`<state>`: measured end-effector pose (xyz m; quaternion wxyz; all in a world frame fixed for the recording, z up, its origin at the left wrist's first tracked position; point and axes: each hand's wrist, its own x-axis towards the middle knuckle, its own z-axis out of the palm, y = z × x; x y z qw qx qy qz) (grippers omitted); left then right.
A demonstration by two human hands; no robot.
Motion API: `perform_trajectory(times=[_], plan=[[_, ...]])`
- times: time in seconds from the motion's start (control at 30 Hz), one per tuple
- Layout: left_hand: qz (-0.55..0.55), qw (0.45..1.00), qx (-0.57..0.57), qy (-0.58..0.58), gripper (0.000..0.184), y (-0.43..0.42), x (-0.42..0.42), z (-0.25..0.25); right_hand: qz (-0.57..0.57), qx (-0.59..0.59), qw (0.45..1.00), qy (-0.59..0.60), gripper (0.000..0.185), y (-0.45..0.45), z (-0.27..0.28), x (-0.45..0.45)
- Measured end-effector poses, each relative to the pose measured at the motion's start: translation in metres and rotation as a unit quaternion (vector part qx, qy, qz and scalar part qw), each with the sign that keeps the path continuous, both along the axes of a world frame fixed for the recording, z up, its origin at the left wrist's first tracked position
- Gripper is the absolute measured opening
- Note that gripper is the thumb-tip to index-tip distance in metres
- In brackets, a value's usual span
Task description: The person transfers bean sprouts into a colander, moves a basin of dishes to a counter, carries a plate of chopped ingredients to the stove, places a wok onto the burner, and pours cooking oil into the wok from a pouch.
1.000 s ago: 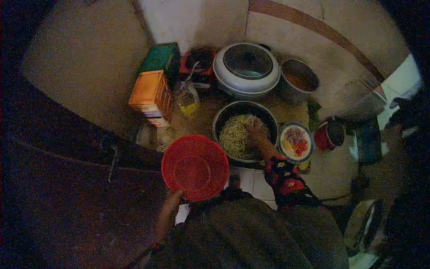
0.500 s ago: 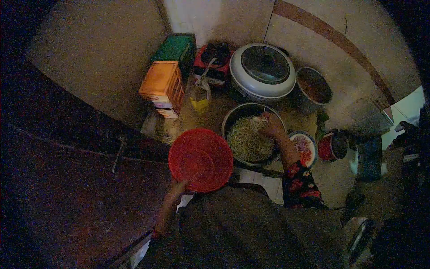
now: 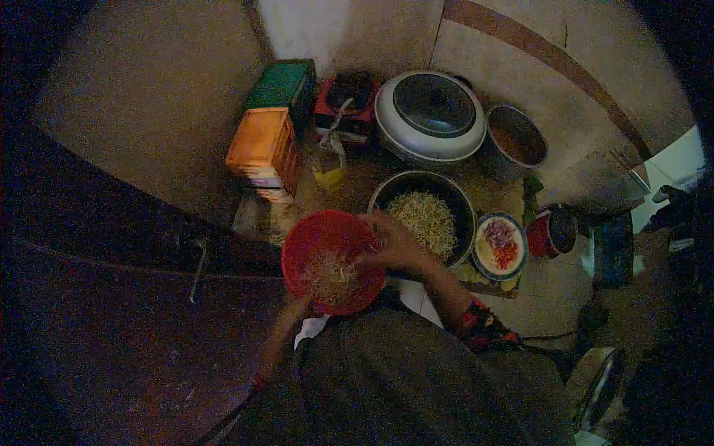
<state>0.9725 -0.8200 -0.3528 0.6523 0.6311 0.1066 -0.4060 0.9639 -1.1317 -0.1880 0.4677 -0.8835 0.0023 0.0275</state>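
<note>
Red bowl (image 3: 311, 232), pale strands (image 3: 331, 281) inside, dark pan (image 3: 390, 195) to its right.
Left hand (image 3: 301, 306) grips its near edge; right hand (image 3: 392, 245) is over its right side, too blurry to tell if open. Best keep the bowl steady, hands low.

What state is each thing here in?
Red bowl: held by left hand, pale strands inside.
Basin: uncovered, pale strands inside.
Plate: uncovered, bearing chopped pieces.
Large pot: lid on.
Back pot: uncovered, brownish inside.
Plastic bag: yellow contents inside.
Stove: lit or not, unclear.
</note>
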Motion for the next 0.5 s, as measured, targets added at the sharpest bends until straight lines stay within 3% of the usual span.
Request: perform_trajectory(times=[0.07, 0.13, 0.17, 0.23, 0.33, 0.4, 0.43, 0.5], plan=[[0.014, 1.000, -0.017, -0.019, 0.056, 0.006, -0.002, -0.020, -0.104, 0.207, 0.970, 0.072, 0.073, -0.042, -0.033, 0.003], [0.017, 1.000, -0.003, 0.000, 0.055, 0.000, -0.006, 0.013, -0.090, 0.035, 0.994, 0.060, 0.074, -0.081, -0.083, 0.004], [0.023, 1.000, -0.011, 0.000, 0.055, -0.003, -0.010, 0.021, -0.072, -0.122, 0.987, 0.069, 0.075, -0.084, -0.107, 0.000], [0.037, 0.999, -0.026, 0.000, 0.055, -0.009, -0.015, 0.033, -0.024, -0.280, 0.951, 0.132, 0.076, -0.089, -0.147, -0.004], [0.026, 0.997, -0.049, 0.047, 0.058, 0.004, -0.013, -0.030, 0.008, -0.368, 0.909, 0.195, 0.078, -0.086, -0.188, 0.000], [0.015, 0.999, 0.004, 0.035, 0.060, -0.014, -0.006, 0.034, 0.006, -0.385, 0.904, 0.187, 0.079, -0.085, -0.208, 0.008], [0.009, 0.999, 0.031, 0.031, 0.060, -0.021, -0.006, 0.059, -0.016, -0.381, 0.891, 0.247, 0.080, -0.072, -0.178, 0.011], [0.008, 1.000, 0.024, 0.018, 0.061, -0.009, -0.002, 0.031, 0.003, -0.393, 0.894, 0.215, 0.076, -0.079, -0.188, 0.021]])
